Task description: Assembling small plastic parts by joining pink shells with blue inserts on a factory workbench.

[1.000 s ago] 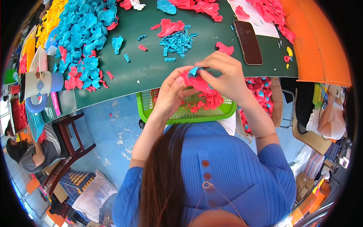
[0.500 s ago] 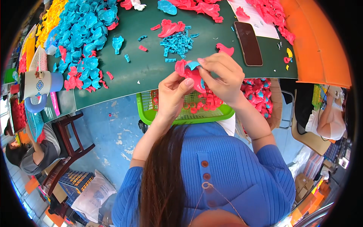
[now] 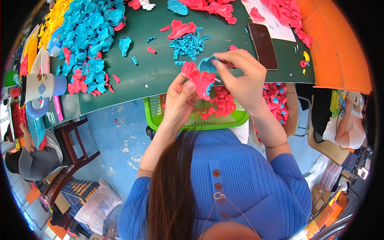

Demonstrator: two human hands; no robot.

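Pinched in the fingers of my left hand (image 3: 178, 98) is a curved pink plastic part (image 3: 200, 82) with a bit of blue at its lower right edge. My right hand (image 3: 245, 78) grips a blue plastic shell piece (image 3: 207, 64) between thumb and fingers, just above the pink part. Whether the two pieces touch, I cannot tell. A short metal pin (image 3: 217, 80) shows beside the pink part, near my right thumb. Both hands are over the table's near edge, above a green basket (image 3: 196, 127) holding pink ring-like pieces (image 3: 218, 106).
On the dark green table (image 3: 132, 86) lie a small heap of blue strips (image 3: 189, 46), a phone (image 3: 263, 46) and a big pile of blue shells (image 3: 86, 32). A mug (image 3: 42, 89) stands left. An orange bin (image 3: 334, 48) and box of pink-blue parts (image 3: 276, 102) are right.
My right hand has lifted the blue shell piece up from the pink part and shifted slightly right. The pink part has tilted in my left hand, and the metal pin now shows.
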